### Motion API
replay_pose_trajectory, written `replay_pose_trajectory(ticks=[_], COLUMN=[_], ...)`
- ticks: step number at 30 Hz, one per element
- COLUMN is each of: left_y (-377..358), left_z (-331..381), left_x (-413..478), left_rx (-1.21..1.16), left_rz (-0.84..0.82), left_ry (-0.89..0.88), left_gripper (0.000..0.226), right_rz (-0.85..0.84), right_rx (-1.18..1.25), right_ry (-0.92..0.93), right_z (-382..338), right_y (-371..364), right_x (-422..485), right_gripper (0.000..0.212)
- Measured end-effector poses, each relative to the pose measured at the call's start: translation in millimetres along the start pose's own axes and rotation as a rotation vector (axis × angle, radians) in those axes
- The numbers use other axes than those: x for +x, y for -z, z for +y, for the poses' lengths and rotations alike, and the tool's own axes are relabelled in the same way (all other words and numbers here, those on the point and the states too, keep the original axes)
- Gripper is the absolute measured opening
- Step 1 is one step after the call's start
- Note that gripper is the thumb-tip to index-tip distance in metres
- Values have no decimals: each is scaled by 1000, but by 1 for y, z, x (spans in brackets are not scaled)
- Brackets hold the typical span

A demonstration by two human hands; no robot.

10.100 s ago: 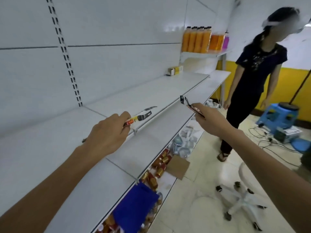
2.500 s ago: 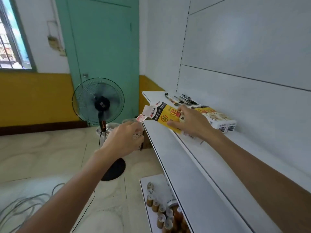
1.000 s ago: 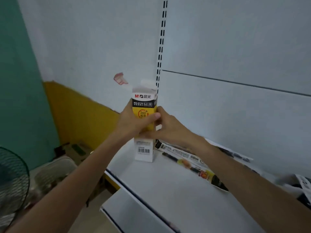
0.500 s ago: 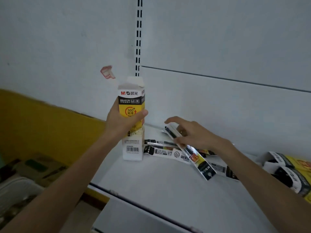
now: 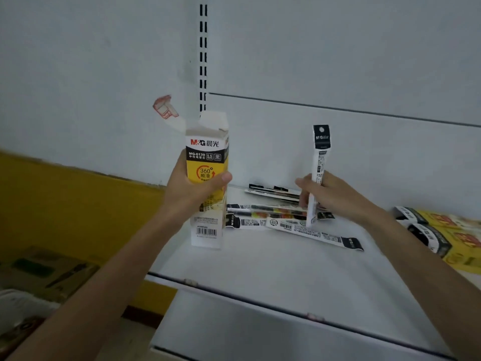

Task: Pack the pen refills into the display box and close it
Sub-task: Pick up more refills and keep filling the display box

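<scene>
Gripping the upright M&G display box (image 5: 207,183) on the white shelf (image 5: 273,264), top flaps open, is the left hand (image 5: 194,191). The right hand (image 5: 330,195) pinches one packaged pen refill (image 5: 318,162) upright, beside loose refill packs (image 5: 281,217).

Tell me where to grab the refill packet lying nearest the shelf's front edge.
Probably pinch the refill packet across its narrow width, toward its black end, from above: it lies flat on the shelf, long and thin, and that half is clear of the other packets.
</scene>
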State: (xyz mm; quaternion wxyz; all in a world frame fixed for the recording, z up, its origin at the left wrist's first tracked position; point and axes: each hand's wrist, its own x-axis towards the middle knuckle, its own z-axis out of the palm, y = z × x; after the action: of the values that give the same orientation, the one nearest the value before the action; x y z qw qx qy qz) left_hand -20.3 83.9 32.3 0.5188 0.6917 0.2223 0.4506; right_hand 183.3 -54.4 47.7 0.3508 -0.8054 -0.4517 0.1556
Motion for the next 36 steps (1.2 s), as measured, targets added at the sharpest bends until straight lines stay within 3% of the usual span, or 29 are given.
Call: replay_pose_trajectory(ticks=[2, 4, 7, 10, 13, 16, 20, 22, 24, 28, 30, 32, 34, 36], left_y=[5, 11, 21, 32, 39, 35, 34, 38, 42, 47, 48, 48, 48, 48], left_z=[1, 6, 25, 43, 53, 60, 52, 46, 44, 47, 47, 43, 39, 35], left_x=[3, 7, 15, 22, 31, 35, 32, 31, 30, 28, 26, 25, 24, 24], left_rx=[-16, -57, -108, 209, 489, 546, 536, 502, 485, 554, 603, 613, 567, 483], left_rz=[31, 128, 336, 542, 445, 174, -3, -105, -182, -236, -236, -222, -211, -216], left_ry=[-32, -122, -318, -644, -849, -694, -357, -278, -259, -342, -388, -386, -336, -282], left_gripper=[85, 88, 59, 29, 22, 18, 18, 26, 34, 49, 52, 49, 42, 38], right_rz=[92, -29, -203, -156, -144, -108, -56, -2, 78, 66, 167, 256, 294, 267], right_rx=[-97, -292, -605, -579, -471, -273, 67, 15, -69, -9, 104, 400, 684, 813], right_ry=[22, 16, -11, -42, -14, -5, -70, -10, 104, 112, 115, 154, 219, 301], right_z=[1, 5, 16, 17, 8, -8, -23, -25, -30, -48, -58, -73, -90, -111], right_y=[3, 2, -10, -12, -10, -14, -19, -23, -23, -13, -9, -5, 4, 13], right_x=[-3, -8, -13, -12, -12, -11, -10, -7, -4, 3, 11, 18, 24, 27], right_gripper=[21, 13, 15, 15, 6, 21, 25, 30, 21, 71, 53, 11, 28, 45])
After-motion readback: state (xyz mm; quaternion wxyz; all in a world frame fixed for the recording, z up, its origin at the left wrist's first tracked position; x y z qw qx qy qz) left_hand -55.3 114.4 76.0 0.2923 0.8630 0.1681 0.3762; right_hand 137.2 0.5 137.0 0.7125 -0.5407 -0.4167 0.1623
